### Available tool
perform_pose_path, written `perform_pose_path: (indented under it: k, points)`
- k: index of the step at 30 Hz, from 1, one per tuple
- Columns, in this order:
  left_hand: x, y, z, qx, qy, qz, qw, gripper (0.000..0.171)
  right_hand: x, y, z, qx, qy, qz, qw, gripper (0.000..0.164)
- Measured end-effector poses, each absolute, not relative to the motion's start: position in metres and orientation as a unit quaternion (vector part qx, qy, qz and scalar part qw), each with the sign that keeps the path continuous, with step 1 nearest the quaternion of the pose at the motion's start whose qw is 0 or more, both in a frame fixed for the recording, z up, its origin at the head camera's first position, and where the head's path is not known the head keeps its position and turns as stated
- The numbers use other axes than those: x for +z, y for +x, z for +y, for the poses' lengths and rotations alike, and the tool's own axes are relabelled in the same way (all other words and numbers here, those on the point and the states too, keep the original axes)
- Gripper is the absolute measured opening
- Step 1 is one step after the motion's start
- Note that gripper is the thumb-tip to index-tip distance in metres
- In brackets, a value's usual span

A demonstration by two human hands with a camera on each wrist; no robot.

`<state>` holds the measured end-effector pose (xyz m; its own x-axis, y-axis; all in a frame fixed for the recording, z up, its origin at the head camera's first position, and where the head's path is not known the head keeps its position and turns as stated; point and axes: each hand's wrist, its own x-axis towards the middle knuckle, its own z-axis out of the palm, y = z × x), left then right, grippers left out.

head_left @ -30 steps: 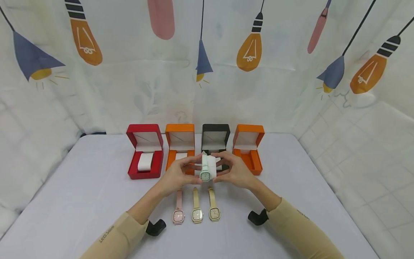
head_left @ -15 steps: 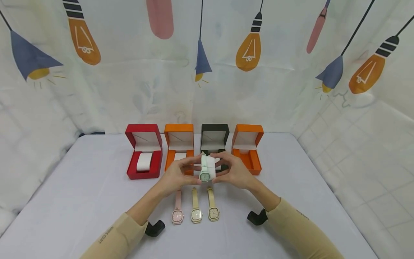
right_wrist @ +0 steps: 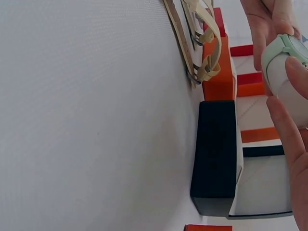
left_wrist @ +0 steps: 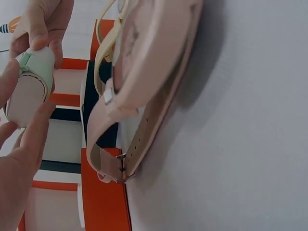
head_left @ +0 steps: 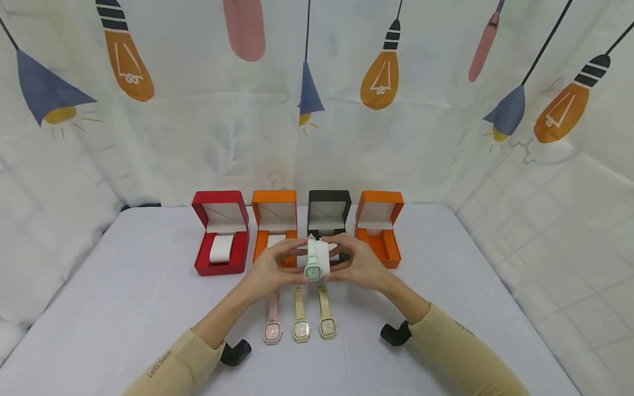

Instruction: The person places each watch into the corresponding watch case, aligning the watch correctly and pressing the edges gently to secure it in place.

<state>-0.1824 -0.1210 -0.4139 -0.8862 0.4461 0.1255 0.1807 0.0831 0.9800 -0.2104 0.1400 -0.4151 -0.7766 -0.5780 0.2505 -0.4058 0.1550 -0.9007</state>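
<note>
A mint-green watch (head_left: 313,272) is wrapped round a white cushion (head_left: 324,258), held up between both hands in the head view. My left hand (head_left: 271,269) pinches its left side with thumb and fingers. From the other side, my right hand (head_left: 362,265) grips the cushion's right end. The left wrist view shows the cushion's pale end (left_wrist: 26,101) between the fingers, the mint strap (left_wrist: 44,62) around it. Below the hands lie a pink watch (head_left: 272,331), a pale yellow watch (head_left: 301,329) and another yellow watch (head_left: 327,326), faces up.
Behind the hands stand open boxes: a red box (head_left: 244,252) with a white cushion (head_left: 221,248), an orange box (head_left: 292,235), a black box (head_left: 329,193) and another orange box (head_left: 394,252) with no cushion visible. Black curved pieces (head_left: 236,352) sit by the wrists.
The watch and cushion have dipped very slightly between the hands. Both hands keep their grip; the boxes and the watches on the table stay put.
</note>
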Motion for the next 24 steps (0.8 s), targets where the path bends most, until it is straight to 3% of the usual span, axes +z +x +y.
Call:
perform_pose_path:
  k: [24]
  points:
    - [-0.42, -0.1832, -0.1136, 0.643, 0.216, 0.728, 0.098, 0.082, -0.4143, -0.2095, 0.1389, -0.547, -0.365, 0.751, 0.064, 0.08]
